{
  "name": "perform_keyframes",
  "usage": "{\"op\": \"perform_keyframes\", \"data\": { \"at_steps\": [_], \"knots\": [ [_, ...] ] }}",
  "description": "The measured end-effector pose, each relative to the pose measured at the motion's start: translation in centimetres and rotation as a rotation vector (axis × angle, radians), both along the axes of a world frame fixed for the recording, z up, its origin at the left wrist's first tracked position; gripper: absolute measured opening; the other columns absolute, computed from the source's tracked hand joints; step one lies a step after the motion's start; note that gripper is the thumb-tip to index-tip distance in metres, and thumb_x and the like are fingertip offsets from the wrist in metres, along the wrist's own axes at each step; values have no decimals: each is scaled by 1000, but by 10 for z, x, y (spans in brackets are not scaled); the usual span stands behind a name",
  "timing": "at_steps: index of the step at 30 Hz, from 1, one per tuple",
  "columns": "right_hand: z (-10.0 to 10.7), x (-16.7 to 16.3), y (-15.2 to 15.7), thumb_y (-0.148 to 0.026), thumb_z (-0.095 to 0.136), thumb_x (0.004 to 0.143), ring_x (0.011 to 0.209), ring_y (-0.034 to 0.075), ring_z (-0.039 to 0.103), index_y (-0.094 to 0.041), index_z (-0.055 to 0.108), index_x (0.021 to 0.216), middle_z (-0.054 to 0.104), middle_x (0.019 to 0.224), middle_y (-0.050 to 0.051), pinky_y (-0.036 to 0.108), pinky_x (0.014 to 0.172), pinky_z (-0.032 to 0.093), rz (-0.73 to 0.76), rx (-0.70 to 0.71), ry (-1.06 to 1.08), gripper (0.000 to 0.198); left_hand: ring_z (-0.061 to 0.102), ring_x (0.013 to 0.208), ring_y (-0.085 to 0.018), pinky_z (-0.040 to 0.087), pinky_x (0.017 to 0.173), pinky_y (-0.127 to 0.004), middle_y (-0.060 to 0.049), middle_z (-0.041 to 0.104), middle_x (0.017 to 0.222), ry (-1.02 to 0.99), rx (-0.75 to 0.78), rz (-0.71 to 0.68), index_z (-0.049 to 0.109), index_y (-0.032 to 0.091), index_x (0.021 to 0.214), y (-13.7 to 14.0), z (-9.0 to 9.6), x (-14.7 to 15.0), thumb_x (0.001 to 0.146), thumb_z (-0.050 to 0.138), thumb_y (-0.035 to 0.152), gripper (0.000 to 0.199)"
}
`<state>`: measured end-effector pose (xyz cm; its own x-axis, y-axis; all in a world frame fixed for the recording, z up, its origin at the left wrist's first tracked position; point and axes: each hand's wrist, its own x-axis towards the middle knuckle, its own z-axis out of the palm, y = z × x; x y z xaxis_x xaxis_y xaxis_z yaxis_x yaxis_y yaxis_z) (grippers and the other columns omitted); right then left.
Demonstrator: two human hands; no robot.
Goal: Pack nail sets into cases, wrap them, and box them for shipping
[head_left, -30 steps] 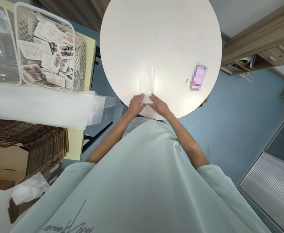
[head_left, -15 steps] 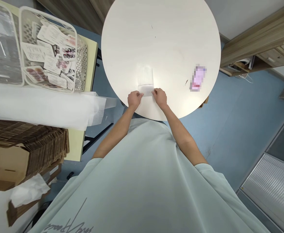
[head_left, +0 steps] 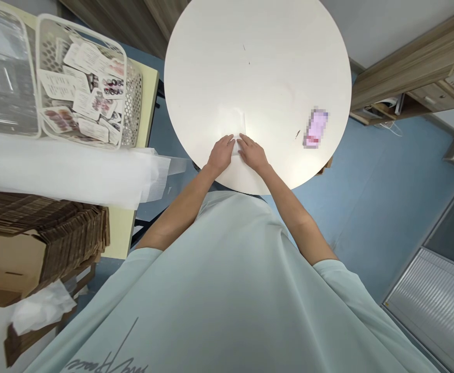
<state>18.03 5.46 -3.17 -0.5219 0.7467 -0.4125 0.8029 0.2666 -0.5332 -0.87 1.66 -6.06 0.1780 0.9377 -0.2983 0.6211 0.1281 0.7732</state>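
A small clear plastic bag (head_left: 235, 147) lies flat on the round white table (head_left: 258, 62), near its front edge. Part of the bag shows between my hands, and its see-through upper part is faint against the white top. My left hand (head_left: 221, 154) rests palm down on the bag's left side with the fingers stretched forward. From the other side, my right hand (head_left: 253, 154) lies over the bag's right part, fingers also extended. The fingertips of both hands come close together at a crease across the bag. My hands hide the bag's side edges.
A blurred pink, phone-shaped item (head_left: 316, 128) lies at the table's right. To the left, a white perforated basket (head_left: 132, 103) holds several carded packs, beside a bin of clear plastic (head_left: 5, 93). White sheeting (head_left: 63, 166) and stacked flat cardboard (head_left: 75, 233) sit nearer me.
Both hands have moved inward and forward over the bag. Their fingertips pinched its lower corners before; now the fingers lie flat across it.
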Motion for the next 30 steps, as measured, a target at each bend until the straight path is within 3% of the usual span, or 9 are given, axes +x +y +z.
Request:
{"op": "perform_keyframes", "data": {
  "at_steps": [3, 7, 12, 17, 22, 26, 30],
  "knots": [
    [0, 4, -21, -25, 65, 109, 177, 35, 35, -20, 47, 174, 35, 189, 18, 65, 138, 43, 26, -22, -6, 68, 45, 169, -38, 32, 142, -63, -19, 57, 175, 37, 23, -76, 61, 17, 163, -17, 2, -3, 104, 55, 31, 61],
    [-1, 13, -61, -15, 50, 110, 178, 32, 32, -17, 45, 177, 33, 189, 18, 60, 140, 41, 63, -20, -14, 67, 46, 169, -38, 33, 141, -63, -21, 52, 178, 80, 22, -153, 59, 17, 165, -55, 5, -6, 100, 61, 31, 66],
    [1, 29, -86, -26, 44, 116, 179, 32, 29, -9, 45, 177, 30, 190, 19, 54, 141, 39, 149, -31, 12, 63, 44, 170, -39, 30, 142, -64, -20, 49, 181, 101, -12, -221, 58, 18, 165, -84, 8, -10, 97, 69, 33, 71],
    [4, 36, -79, -39, 43, 119, 176, 31, 37, -15, 46, 176, 34, 189, 17, 54, 139, 42, 138, -38, 64, 63, 55, 158, -42, 40, 136, -65, -22, 62, 165, 136, 9, -197, 67, 19, 157, -73, 16, -13, 94, 67, 23, 63],
    [5, 24, -68, -45, 37, 121, 162, 30, 57, -22, 55, 169, 55, 178, 15, 52, 131, 53, -40, -40, 56, 56, 69, 133, -39, 53, 121, -57, -19, 71, 143, 115, -26, -153, 76, 19, 142, -49, 21, -18, 97, 63, 25, 46],
    [1, 13, -46, -48, 36, 123, 130, 30, 76, -22, 59, 160, 71, 158, 16, 46, 111, 63, -172, -79, 26, 51, 71, 126, -39, 54, 116, -52, -16, 76, 129, 133, -112, 19, 78, 21, 127, -32, 16, -19, 105, 63, 37, 31],
    [-8, 4, -19, -46, 45, 121, 109, 25, 77, -21, 67, 142, 78, 136, 13, 38, 103, 62, -279, -106, 21, 39, 74, 115, -41, 56, 106, -52, -15, 79, 110, 191, -224, 239, 73, 23, 112, -22, 8, -13, 104, 72, 44, 23]
  ]
}}
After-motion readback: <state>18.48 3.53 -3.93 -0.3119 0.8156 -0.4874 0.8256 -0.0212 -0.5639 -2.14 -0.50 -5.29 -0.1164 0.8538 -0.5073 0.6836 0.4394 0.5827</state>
